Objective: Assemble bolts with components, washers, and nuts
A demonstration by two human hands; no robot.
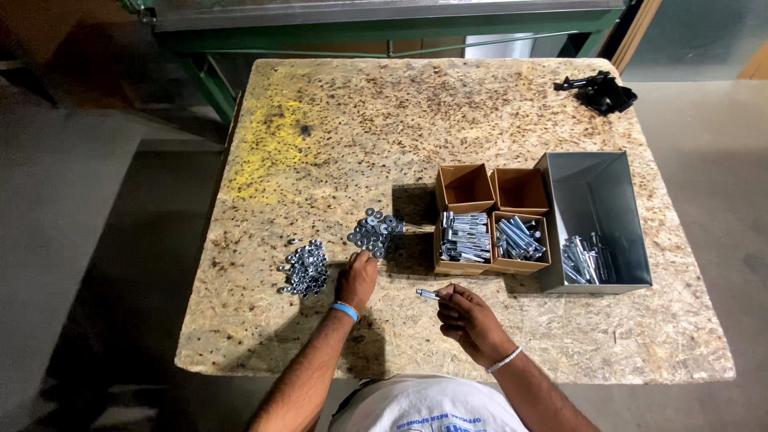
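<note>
At the left of the frame, a pile of small metal nuts [303, 269] lies on the chipboard worktable [336, 136].

Just right of it, toward centre, sits a pile of flat washers [373, 230]. The left hand [358, 277] rests at the lower edge of this pile, fingers curled down with the tips touching the nearest washers. Whether a washer is already pinched cannot be determined; the fingertips are hidden by the hand. The washers are judged light, rigid and smooth. They lie flat and are likely to slip, so take one by its rim or slide it clear of the pile before lifting.

Below centre, the right hand [470, 318] pinches a short steel bolt [427, 294] between thumb and fingers. The bolt lies roughly level, its free end pointing left toward the left hand. The bolt is judged stiff and dense for its size. Grip it near one end, leaving the rest bare.

Right of centre, two open cardboard boxes of bolts [490, 240] stand side by side, their flaps raised behind them.

Touching the boxes on the right, a grey sheet-metal bin [596, 220] holds a few bolts at its near end.

At the upper right corner of the table lies a black object [600, 90] of unclear kind.
</note>
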